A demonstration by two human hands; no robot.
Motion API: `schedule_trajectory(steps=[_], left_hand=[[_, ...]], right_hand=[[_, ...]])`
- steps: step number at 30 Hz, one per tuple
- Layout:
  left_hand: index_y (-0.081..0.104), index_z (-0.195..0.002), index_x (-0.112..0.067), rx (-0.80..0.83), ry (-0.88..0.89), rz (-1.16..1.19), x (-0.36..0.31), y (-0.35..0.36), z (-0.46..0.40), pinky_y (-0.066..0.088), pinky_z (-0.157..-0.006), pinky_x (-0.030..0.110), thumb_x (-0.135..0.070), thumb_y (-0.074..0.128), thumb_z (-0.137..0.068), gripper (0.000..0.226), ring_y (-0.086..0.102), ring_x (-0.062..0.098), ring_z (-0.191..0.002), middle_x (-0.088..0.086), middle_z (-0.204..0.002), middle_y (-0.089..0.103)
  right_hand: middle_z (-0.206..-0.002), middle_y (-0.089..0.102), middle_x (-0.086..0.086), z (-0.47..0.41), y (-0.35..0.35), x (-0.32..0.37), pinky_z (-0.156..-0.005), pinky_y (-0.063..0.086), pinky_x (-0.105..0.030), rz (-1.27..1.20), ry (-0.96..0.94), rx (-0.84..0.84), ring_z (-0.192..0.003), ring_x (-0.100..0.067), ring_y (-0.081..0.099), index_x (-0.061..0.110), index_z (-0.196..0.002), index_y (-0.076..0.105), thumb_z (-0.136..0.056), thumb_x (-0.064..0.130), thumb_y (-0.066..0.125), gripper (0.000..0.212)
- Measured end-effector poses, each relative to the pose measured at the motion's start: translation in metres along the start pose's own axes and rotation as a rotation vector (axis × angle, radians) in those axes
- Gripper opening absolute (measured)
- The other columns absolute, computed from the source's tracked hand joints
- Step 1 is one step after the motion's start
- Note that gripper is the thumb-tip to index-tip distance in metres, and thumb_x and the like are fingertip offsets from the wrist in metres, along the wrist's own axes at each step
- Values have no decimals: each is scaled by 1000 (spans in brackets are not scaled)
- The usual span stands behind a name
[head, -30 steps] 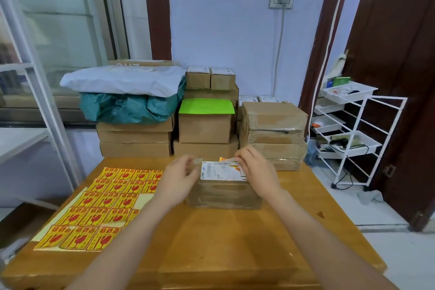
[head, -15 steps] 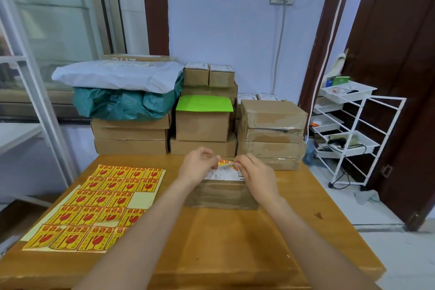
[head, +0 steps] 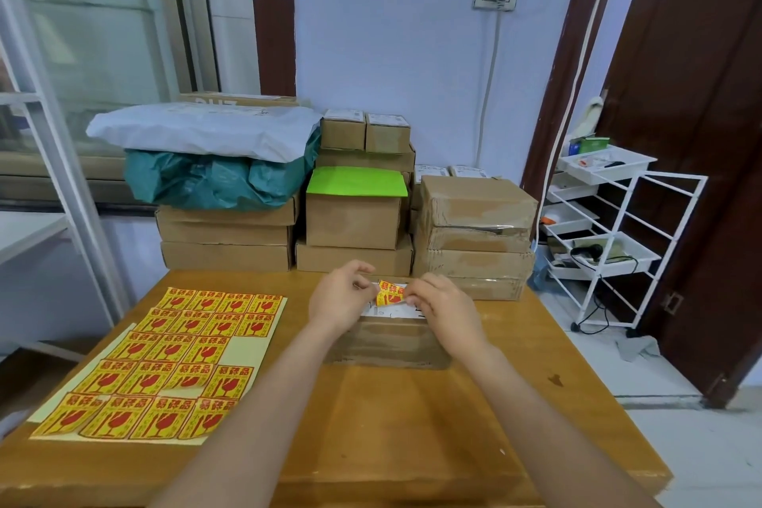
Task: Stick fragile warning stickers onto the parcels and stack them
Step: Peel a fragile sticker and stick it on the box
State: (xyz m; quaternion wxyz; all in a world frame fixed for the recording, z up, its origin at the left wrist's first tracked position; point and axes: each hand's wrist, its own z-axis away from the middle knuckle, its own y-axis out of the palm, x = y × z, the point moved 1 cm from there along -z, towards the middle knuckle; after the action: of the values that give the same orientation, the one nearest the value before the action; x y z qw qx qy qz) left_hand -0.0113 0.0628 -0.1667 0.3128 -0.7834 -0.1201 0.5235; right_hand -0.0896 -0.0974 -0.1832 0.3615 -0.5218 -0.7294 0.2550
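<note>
Left hand [head: 339,300] and right hand [head: 443,306] both pinch a yellow-and-red fragile sticker [head: 390,292], curled, just above the parcel [head: 387,346] on the wooden table [head: 391,425]; sticker sheet [head: 165,363] left of the parcel.

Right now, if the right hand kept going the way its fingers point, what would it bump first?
Probably the left hand. The right hand points leftward, pinching the sticker between them above the parcel; depth is unclear.
</note>
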Motion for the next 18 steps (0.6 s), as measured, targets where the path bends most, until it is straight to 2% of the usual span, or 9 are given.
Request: schedule_trajectory(steps=[3, 6, 18], left_hand=[[59, -111, -31, -20, 38, -63, 0, 1, 2, 53, -71, 33, -28, 61, -89, 21, 61, 7, -88, -15, -88, 66], [59, -112, -30, -33, 62, -102, 1, 3, 3, 54, -71, 31, -28, 61, -90, 22, 60, 5, -86, -17, -86, 62], [57, -117, -28, -21, 100, -109, 3, 4, 2, 51, -69, 29, -28, 64, -88, 30, 59, 7, -89, -17, -88, 64]], right_hand=[[-91, 61, -2, -1, -1, 0, -64, 41, -34, 11, 10, 61, -86, -22, 52, 12, -91, 68, -92, 44, 38, 44], [-95, 60, -3, -2, -1, 0, -66, 40, -33, 24, 24, 98, -91, -23, 50, 11, -94, 68, -96, 25, 52, 22], [-94, 58, -3, -2, -4, 4, -63, 37, -31, 34, 42, 115, -90, -20, 47, 12, -93, 67, -96, 25, 52, 20]])
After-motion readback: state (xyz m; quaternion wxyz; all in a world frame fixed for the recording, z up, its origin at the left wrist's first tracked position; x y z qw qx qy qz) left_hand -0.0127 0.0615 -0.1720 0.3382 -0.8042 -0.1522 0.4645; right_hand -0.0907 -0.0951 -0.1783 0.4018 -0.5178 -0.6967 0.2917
